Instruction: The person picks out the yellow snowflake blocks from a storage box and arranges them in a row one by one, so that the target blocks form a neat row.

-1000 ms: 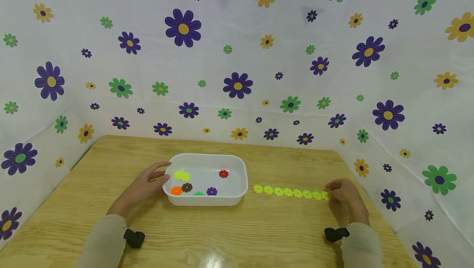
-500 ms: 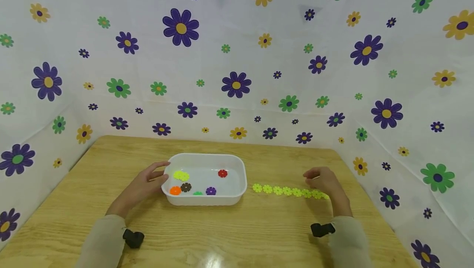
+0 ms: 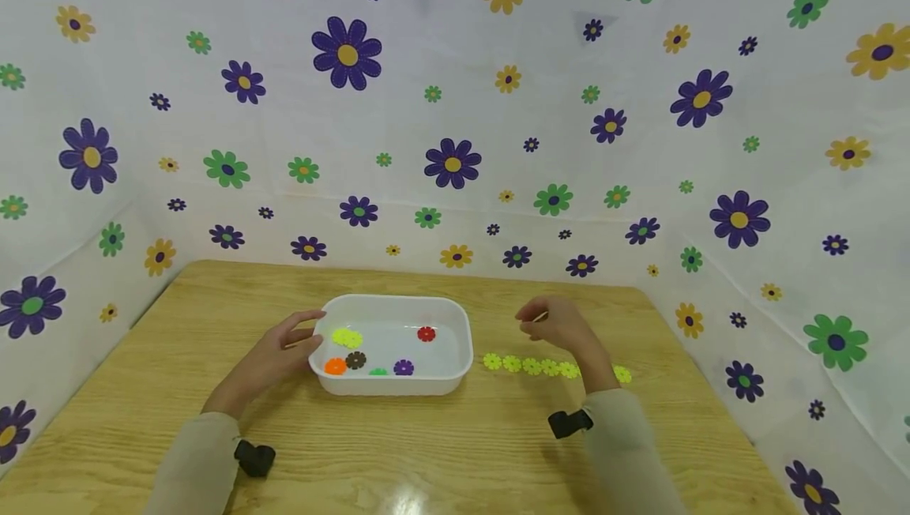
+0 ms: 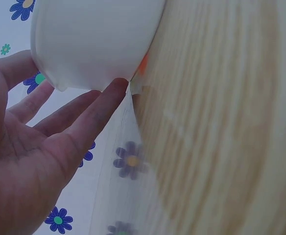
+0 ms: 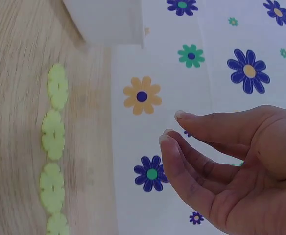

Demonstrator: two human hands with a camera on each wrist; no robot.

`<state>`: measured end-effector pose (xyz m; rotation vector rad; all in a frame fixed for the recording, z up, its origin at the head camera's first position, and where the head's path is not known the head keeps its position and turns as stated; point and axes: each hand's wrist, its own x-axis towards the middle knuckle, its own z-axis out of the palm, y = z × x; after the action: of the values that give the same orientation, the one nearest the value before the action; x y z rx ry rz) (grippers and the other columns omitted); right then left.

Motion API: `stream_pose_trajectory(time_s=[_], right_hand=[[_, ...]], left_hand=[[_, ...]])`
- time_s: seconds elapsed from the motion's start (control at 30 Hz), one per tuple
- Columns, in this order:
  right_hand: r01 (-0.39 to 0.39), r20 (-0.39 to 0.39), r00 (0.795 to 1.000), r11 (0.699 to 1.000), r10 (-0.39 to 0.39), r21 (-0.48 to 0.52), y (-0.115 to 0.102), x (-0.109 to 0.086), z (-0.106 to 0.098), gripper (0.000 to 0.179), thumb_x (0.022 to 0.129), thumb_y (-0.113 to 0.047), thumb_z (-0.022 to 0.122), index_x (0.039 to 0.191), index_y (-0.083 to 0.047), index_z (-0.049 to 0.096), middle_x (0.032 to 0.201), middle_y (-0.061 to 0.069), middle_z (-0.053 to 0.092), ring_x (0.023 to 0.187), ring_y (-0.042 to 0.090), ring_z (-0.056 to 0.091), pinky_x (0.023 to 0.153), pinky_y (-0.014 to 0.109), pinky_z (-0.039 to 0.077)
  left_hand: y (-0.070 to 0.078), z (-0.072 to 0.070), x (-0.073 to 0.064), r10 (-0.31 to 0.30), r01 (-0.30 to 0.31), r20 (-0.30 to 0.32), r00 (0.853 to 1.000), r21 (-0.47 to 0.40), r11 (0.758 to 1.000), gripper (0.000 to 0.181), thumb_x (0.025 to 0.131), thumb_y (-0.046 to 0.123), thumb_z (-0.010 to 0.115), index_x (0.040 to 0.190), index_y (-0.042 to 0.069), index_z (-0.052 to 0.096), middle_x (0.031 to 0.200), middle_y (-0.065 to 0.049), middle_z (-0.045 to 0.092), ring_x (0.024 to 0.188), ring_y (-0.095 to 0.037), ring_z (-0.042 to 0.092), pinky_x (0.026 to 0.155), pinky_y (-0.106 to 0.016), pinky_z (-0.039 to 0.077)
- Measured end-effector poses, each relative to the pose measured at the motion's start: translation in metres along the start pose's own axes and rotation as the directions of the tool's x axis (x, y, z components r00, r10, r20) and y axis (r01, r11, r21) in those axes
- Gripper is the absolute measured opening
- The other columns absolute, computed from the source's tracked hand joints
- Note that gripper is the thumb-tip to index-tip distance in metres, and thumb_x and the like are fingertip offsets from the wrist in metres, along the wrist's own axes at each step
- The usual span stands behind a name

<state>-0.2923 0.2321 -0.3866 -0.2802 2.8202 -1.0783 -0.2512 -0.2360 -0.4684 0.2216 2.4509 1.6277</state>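
Note:
My left hand (image 3: 277, 351) rests at the left end of a white plastic tray (image 3: 398, 385); in the left wrist view its fairly straight fingers touch the tray's outer wall (image 4: 94, 44). My right hand (image 3: 565, 327) hovers above the table, right of the tray, its thumb and fingertips slightly apart and nothing between them. Under it runs a row of yellow-green snowflake discs (image 3: 532, 366), lying edge to edge; the right forearm hides part of it. Inside the tray lie yellow-green discs (image 3: 347, 337), an orange disc (image 3: 336, 366), a brown one, a green one, a purple disc (image 3: 404, 367) and a red disc (image 3: 426, 334).
The wooden table (image 3: 398, 452) spreads in front of the tray. A white flower-printed cloth (image 3: 398, 120) stands behind and at both sides of the table. Each wrist carries a black camera strap; the right wrist camera (image 3: 570, 423) hangs over the table.
My right hand has left the right end of the disc row and moved left and up, towards the tray. The left hand, the tray and the discs stay put.

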Motion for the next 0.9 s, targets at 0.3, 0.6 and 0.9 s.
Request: stream_pose_trajectory(time_s=[0.3,0.6,0.9], right_hand=[[0.031,0.030,0.999,0.999,-0.031,-0.009,-0.045,0.019,0.033,0.012,0.095,-0.009,0.072,0.107,-0.004,0.075,0.103,0.012,0.073,0.084,0.018,0.070,0.082,0.036,0.065],[0.093,0.099,0.991,0.995,-0.095,0.029,-0.081,0.037,0.076,0.011,0.094,-0.006,0.073,0.104,-0.003,0.076,0.097,0.009,0.072,0.078,0.018,0.067,0.078,0.032,0.064],[0.117,0.161,0.979,0.992,-0.121,0.036,-0.104,0.058,0.126,0.011,0.093,-0.007,0.074,0.103,-0.003,0.076,0.093,0.007,0.073,0.074,0.014,0.065,0.071,0.025,0.060]], left_hand=[[-0.002,0.000,0.001,-0.009,0.009,0.001,1.000,-0.018,1.000,0.062,0.106,0.041,0.057,0.160,0.022,0.034,0.164,-0.029,0.034,0.147,-0.049,0.041,0.109,-0.050,0.054],[-0.003,-0.002,0.003,-0.007,0.007,0.002,1.000,-0.031,1.000,0.063,0.106,0.041,0.057,0.160,0.023,0.033,0.164,-0.030,0.033,0.147,-0.050,0.042,0.108,-0.049,0.055],[-0.002,-0.002,0.002,-0.009,0.009,0.006,1.000,-0.030,1.000,0.063,0.106,0.040,0.056,0.161,0.021,0.032,0.164,-0.030,0.032,0.148,-0.050,0.041,0.107,-0.048,0.055]])
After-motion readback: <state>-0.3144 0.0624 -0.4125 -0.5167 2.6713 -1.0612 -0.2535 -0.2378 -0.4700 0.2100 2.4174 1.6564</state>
